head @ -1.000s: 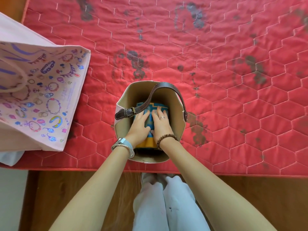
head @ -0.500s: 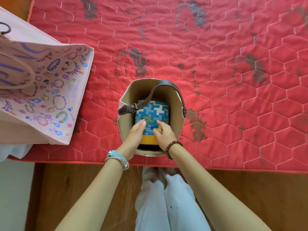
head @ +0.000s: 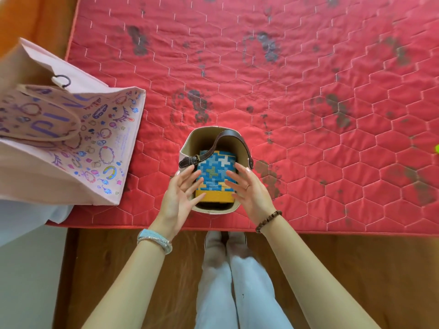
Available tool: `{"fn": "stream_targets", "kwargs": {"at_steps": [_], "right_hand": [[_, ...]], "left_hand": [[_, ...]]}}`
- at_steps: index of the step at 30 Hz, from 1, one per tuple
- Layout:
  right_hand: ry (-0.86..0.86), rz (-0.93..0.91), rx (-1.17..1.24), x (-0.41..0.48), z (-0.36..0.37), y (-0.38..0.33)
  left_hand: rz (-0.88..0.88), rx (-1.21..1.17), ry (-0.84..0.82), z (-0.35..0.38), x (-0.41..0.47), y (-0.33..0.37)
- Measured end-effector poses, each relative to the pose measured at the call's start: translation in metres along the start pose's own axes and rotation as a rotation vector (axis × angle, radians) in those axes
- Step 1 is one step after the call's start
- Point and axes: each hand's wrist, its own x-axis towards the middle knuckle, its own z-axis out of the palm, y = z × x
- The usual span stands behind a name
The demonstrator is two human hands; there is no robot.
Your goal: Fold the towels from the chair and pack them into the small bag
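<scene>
Below, folded towel (head: 215, 172) in small bag (head: 204, 138); left hand (head: 178, 195), right hand (head: 249, 193), fingers spread, apparently empty

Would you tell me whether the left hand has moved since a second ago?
Yes. The left hand has drawn out of the small bag, off the towel, toward the bag's near-left rim.

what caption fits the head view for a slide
Left hand and right hand open above the folded towel inside the small bag.
</scene>
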Motion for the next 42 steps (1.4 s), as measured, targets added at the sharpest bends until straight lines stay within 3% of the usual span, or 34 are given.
{"fn": "stream_targets", "kwargs": {"at_steps": [9, 23, 32, 42], "right_hand": [[-0.075, -0.140, 0.375, -0.090, 0.003, -0.067], [0.042, -0.649, 0.477, -0.217, -0.039, -0.156], [0.254, -0.891, 0.541, -0.301, -0.117, -0.168], [0.422, -0.964, 0.607, -0.373, -0.232, -0.157]], "left_hand": [[0.208, -0.062, -0.095, 0.006, -0.077, 0.073], [0.518, 0.114, -0.500, 0.108, -0.155, 0.167], [0.518, 0.244, -0.757, 0.203, -0.172, 0.144], [0.373, 0.240, -0.935, 0.323, -0.215, 0.057]]}}
